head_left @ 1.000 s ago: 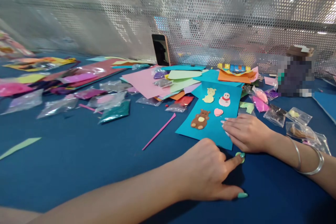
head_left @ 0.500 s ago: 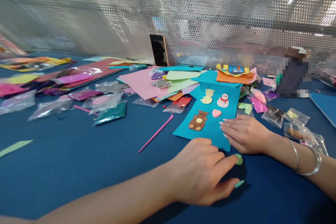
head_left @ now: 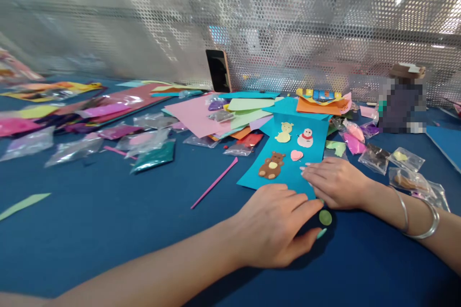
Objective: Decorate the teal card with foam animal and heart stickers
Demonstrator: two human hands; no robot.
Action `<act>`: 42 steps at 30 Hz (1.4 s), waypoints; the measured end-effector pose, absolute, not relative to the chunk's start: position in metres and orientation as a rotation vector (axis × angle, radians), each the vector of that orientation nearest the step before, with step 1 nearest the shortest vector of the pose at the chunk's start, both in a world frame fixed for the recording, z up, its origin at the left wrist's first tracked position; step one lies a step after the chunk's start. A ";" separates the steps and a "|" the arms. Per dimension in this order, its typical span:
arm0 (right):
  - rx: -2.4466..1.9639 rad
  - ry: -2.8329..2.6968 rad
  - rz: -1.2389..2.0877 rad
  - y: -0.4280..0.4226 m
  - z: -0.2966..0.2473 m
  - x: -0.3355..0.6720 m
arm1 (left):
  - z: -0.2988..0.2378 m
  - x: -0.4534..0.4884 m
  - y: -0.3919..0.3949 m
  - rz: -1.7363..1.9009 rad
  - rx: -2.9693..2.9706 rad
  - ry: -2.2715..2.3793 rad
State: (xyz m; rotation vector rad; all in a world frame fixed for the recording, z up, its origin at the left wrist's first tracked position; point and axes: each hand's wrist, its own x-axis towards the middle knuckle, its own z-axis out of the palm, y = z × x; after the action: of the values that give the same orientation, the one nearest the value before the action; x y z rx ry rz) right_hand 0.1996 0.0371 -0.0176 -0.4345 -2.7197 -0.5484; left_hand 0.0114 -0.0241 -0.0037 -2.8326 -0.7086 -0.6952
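My left hand [head_left: 281,225] is low over the table, with index finger and thumb apart. Just off their tips lies a small flat green disc [head_left: 325,217], which looks like soft clay. Fingers stretched out, my right hand [head_left: 334,182] rests on the right edge of a blue paper sheet [head_left: 248,180]. On the sheet are a brown clay bear [head_left: 272,165], a pale yellow animal figure [head_left: 284,132], a pink snowman-like figure [head_left: 305,138] and a pink heart [head_left: 297,155]. The fingers of my left hand partly cover the sheet's near edge.
A pink modelling stick [head_left: 214,183] lies left of the sheet. Coloured papers [head_left: 192,112] and clay bags [head_left: 154,157] spread behind and left; more bags [head_left: 406,159] lie right. A phone [head_left: 218,71] leans against the perforated metal panel [head_left: 288,24]. A pale green strip [head_left: 25,205] lies far left.
My left hand has shifted slightly away from me. The green disc, at the index fingertip before, now lies apart from the fingers on the table. My right hand has stayed in place.
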 end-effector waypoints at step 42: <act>-0.498 -2.745 -0.293 0.041 -0.020 0.200 | -0.012 0.036 -0.019 -0.659 -2.737 -0.798</act>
State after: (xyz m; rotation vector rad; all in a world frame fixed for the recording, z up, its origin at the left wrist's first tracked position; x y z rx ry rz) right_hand 0.1997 0.0410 -0.0201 -0.4983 -2.7450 -0.2933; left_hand 0.0358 -0.0188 -0.0120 -2.7374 -0.7980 -0.6591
